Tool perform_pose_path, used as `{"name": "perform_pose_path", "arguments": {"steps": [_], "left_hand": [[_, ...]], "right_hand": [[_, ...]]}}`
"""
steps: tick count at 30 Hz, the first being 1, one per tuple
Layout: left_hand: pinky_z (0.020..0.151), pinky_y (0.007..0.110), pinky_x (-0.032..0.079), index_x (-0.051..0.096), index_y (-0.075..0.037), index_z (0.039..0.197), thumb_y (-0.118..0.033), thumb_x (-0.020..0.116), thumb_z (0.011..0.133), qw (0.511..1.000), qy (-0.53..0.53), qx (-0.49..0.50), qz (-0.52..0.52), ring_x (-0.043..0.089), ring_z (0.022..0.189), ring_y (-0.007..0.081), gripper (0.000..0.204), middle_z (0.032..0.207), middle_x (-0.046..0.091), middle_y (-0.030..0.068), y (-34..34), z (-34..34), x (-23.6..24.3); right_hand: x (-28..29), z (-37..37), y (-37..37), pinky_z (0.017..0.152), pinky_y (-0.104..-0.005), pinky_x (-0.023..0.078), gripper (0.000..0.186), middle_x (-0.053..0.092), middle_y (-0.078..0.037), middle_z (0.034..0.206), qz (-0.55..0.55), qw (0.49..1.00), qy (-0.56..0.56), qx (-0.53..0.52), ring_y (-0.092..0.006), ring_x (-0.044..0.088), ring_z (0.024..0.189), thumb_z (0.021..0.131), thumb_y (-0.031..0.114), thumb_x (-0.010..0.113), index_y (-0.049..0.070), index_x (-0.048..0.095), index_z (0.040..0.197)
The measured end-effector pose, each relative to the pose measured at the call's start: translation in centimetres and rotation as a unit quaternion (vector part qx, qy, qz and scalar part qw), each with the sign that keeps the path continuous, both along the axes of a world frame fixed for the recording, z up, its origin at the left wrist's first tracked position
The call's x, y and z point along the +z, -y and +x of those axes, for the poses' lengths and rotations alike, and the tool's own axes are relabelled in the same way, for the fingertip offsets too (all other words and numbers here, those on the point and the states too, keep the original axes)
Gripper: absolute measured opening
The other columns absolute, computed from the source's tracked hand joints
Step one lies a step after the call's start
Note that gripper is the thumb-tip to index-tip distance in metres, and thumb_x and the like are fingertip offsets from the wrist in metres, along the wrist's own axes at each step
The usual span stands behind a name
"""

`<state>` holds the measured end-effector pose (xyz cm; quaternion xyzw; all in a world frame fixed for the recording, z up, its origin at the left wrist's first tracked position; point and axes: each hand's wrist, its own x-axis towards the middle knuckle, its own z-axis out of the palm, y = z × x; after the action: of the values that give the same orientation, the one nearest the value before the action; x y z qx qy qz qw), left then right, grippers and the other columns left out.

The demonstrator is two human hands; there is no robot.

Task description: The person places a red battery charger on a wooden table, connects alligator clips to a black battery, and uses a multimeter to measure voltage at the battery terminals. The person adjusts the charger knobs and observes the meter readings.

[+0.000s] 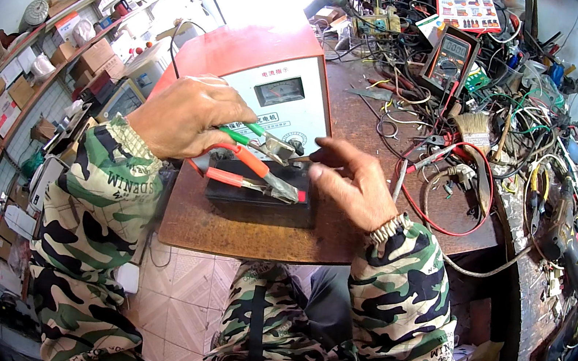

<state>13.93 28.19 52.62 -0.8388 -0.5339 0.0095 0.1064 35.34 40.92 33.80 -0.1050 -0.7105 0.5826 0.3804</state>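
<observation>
My left hand (187, 118) is closed on a green-handled clamp (250, 138), held over a black battery (255, 209) on the wooden desk. A red-handled clamp (254, 164) lies below it, its metal jaws at the red terminal at the battery's right end. My right hand (351, 185) is at the battery's right, thumb and forefinger apart, near the green clamp's metal jaws; its other fingertips are partly hidden. Behind the battery stands a red-and-white machine (290, 70) with a meter and a knob.
Tangled wires, a multimeter (446, 59), a paintbrush (472, 125) and pliers (539, 190) crowd the desk's (379, 119) back and right. Shelving (45, 72) with boxes stands at the left. Tiled floor (186, 284) shows below the desk's front edge.
</observation>
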Motion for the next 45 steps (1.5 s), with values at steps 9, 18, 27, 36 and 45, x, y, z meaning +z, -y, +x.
{"name": "perform_pose_path", "arguments": {"steps": [9,18,27,36,45], "left_hand": [[0.088,0.038,0.055,0.069,-0.002,0.118,-0.002,0.084,0.069,0.978,0.044,0.045,0.201,0.069,0.101,0.0314,0.052,0.113,0.07,0.0163,5.0,-1.1,1.7],[0.09,0.034,0.053,0.064,0.004,0.124,-0.006,0.082,0.077,0.852,0.377,0.099,0.348,0.067,0.099,0.019,0.051,0.11,0.071,0.0132,11.0,-6.0,-3.1],[0.082,0.033,0.056,0.068,0.0,0.12,-0.002,0.082,0.076,0.861,0.311,0.18,0.36,0.071,0.09,0.0192,0.046,0.106,0.072,0.0135,13.7,-7.5,-6.9],[0.085,0.041,0.055,0.07,-0.003,0.11,-0.007,0.08,0.075,0.965,0.11,0.085,0.225,0.069,0.097,0.0327,0.036,0.103,0.072,0.0141,11.1,-8.7,-4.1],[0.087,0.044,0.056,0.073,-0.004,0.104,0.0,0.07,0.075,0.981,-0.004,-0.037,0.191,0.069,0.091,0.0324,0.029,0.097,0.072,0.0109,7.9,-7.0,-3.4]], "right_hand": [[0.4,0.5,1.5,0.091,-0.043,0.053,0.079,0.069,-0.026,0.112,0.12,0.986,0.107,0.048,-0.039,0.068,0.107,0.068,0.021,0.089,-0.003,0.052,0.134],[-0.9,-2.4,3.5,0.091,-0.0417,0.054,0.079,0.069,-0.025,0.113,0.119,0.986,0.112,0.033,-0.038,0.069,0.108,0.07,0.024,0.089,-0.002,0.053,0.135],[0.4,-4.1,6.3,0.087,-0.0436,0.054,0.076,0.07,-0.027,0.107,0.133,0.979,0.153,0.018,-0.0411,0.069,0.104,0.071,0.026,0.088,-0.005,0.053,0.131],[0.5,-5.5,7.6,0.089,-0.0425,0.054,0.077,0.07,-0.025,0.109,0.125,0.983,0.131,0.042,-0.0376,0.069,0.106,0.073,0.028,0.087,-0.004,0.052,0.134],[-0.2,-5.3,7.3,0.09,-0.0412,0.053,0.079,0.068,-0.025,0.114,0.112,0.987,0.107,0.042,-0.0378,0.068,0.107,0.073,0.029,0.087,-0.005,0.051,0.135]]}}
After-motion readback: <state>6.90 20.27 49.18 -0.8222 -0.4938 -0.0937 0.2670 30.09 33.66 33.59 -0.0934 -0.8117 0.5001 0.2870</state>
